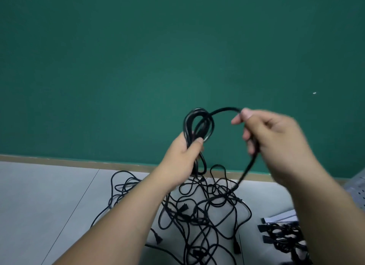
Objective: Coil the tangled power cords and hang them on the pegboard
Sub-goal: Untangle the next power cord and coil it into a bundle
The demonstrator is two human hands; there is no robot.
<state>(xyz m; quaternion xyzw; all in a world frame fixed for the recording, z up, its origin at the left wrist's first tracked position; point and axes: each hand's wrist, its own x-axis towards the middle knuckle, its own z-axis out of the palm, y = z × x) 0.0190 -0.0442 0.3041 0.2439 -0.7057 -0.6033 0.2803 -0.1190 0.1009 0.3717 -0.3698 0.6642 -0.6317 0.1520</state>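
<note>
I am in the middle of coiling one black power cord, and none is hung yet. My left hand (183, 152) is wrapped around the coil (209, 126), thumb pressed across the gathered loops, holding it up in front of the green wall (138, 57). My right hand (276, 138), blurred, pinches the free run (225, 108) of the same cord between thumb and fingers.

The coil is a narrow oval with its long axis running up and down. Its top bend points up and its bottom bend hangs below my left fist. The free run arcs out of the coil's top to my right hand, then drops down and leftward into the tangled pile (205, 205) on the floor (49, 195).

Next, I think, my right hand must carry this arc across and lay it into my left palm as another loop, then slide down for more slack. The pile may snag as I pull. A grey perforated panel (355, 189) at the right edge may be the pegboard, though I cannot be sure.
</note>
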